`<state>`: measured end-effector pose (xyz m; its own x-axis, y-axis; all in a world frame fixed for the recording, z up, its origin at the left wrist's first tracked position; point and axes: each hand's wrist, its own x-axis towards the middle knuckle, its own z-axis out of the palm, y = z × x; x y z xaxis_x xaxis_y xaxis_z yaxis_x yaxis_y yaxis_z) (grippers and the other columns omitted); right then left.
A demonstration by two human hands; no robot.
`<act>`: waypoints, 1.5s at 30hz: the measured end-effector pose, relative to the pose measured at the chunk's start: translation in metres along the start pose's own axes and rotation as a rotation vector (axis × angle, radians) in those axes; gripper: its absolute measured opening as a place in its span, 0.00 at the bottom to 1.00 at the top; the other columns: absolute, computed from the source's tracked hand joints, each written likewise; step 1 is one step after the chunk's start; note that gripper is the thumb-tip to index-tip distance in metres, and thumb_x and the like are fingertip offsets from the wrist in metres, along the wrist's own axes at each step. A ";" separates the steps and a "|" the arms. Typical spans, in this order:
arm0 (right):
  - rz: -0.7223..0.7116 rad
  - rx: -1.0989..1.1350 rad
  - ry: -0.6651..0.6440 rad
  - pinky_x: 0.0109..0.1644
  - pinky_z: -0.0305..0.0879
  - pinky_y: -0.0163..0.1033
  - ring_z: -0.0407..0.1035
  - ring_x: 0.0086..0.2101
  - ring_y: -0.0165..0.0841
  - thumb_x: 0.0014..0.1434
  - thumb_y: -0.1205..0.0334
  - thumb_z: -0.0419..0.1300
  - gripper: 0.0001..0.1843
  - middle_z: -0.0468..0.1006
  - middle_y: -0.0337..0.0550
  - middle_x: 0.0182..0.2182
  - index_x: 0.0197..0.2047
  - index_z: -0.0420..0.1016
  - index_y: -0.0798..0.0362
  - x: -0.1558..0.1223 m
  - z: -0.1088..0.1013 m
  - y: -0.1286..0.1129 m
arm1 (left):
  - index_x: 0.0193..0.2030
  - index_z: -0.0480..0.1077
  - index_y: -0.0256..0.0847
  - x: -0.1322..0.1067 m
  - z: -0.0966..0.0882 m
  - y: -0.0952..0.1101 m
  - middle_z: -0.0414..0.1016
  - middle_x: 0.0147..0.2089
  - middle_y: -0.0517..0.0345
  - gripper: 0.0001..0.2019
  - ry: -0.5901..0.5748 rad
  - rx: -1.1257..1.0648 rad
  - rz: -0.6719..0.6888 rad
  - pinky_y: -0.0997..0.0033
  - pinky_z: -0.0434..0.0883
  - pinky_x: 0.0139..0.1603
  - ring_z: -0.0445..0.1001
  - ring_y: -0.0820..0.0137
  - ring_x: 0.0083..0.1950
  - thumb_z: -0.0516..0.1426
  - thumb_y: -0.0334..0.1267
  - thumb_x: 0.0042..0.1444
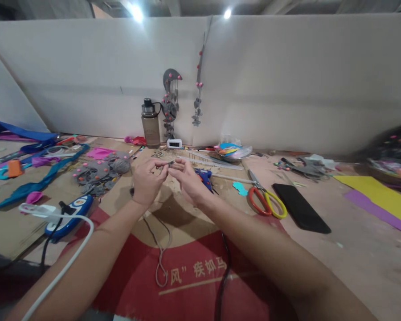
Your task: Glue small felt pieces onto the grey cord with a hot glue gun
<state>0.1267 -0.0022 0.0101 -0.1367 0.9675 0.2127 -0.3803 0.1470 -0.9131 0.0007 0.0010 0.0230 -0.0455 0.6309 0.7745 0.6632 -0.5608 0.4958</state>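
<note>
The left hand (149,182) and the right hand (189,182) meet in the middle, and their fingertips pinch a tiny bit (170,163). The bit is dark and grey, thin and small, and the fingers hide part of it, so I cannot tell its full shape. It sits right between the two hands, held up over the bench (354,254), with the left thumb and finger at one end and the right fingertips at the other. Under the hands, a grey string (161,250) hangs down into a loop in front of a red sheet (130,276); I cannot tell if it joins the bit. Just right of the right hand is a blue glue gun (205,175), and behind it lies a long ruler (220,164). To the left is a pile of grey felt (93,171) with pink dots, next to a grey yarn ball (120,165). Nearer the left arm is a blue and white power strip (82,205). Farther right are a blue cutout (239,187), scissors (259,187) with one red and one yellow handle, and a black phone (300,208). At the back stand a bottle (151,129) and a small white clock (174,143). Two grey hangings (170,110) with pink dots hang by the white wall (270,80).
</note>
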 end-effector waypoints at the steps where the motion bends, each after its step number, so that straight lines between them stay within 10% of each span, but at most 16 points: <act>1: 0.046 0.069 -0.019 0.48 0.63 0.41 0.69 0.38 0.30 0.47 0.57 0.63 0.24 0.72 0.37 0.35 0.44 0.55 0.47 0.001 0.007 0.002 | 0.29 0.75 0.40 0.001 -0.001 0.000 0.77 0.34 0.55 0.05 0.011 0.023 0.044 0.67 0.65 0.48 0.73 0.68 0.40 0.58 0.36 0.49; 6: 0.014 -0.081 0.096 0.31 0.63 0.36 0.61 0.24 0.26 0.50 0.54 0.61 0.21 0.65 0.30 0.26 0.43 0.55 0.47 0.003 0.015 0.002 | 0.31 0.75 0.40 0.003 -0.002 -0.004 0.77 0.31 0.57 0.07 0.035 -0.010 -0.115 0.71 0.66 0.37 0.71 0.71 0.33 0.57 0.38 0.49; 14: -0.340 -0.572 0.153 0.33 0.57 0.35 0.60 0.28 0.28 0.55 0.57 0.56 0.08 0.68 0.37 0.27 0.32 0.66 0.52 0.007 0.001 -0.002 | 0.31 0.74 0.37 0.002 0.006 -0.004 0.75 0.28 0.58 0.09 -0.010 -0.399 -0.452 0.74 0.65 0.33 0.69 0.73 0.29 0.59 0.41 0.47; 37: -0.309 -0.730 0.167 0.31 0.55 0.34 0.58 0.26 0.28 0.54 0.56 0.55 0.10 0.65 0.34 0.24 0.38 0.69 0.52 0.010 -0.007 -0.006 | 0.26 0.72 0.38 -0.002 0.012 -0.004 0.69 0.24 0.60 0.06 -0.146 -0.625 -0.549 0.74 0.58 0.28 0.63 0.75 0.25 0.58 0.38 0.46; 45: -0.215 -0.725 0.093 0.29 0.53 0.32 0.59 0.24 0.26 0.53 0.57 0.54 0.09 0.67 0.35 0.21 0.26 0.68 0.53 0.020 -0.023 -0.003 | 0.27 0.76 0.36 0.014 0.001 -0.011 0.74 0.25 0.53 0.12 -0.451 -0.702 -0.677 0.74 0.58 0.25 0.67 0.73 0.25 0.62 0.45 0.43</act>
<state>0.1460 0.0219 0.0087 -0.0376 0.9110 0.4107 0.3108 0.4013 -0.8616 -0.0065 0.0167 0.0275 0.1327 0.9852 0.1089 0.0197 -0.1125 0.9935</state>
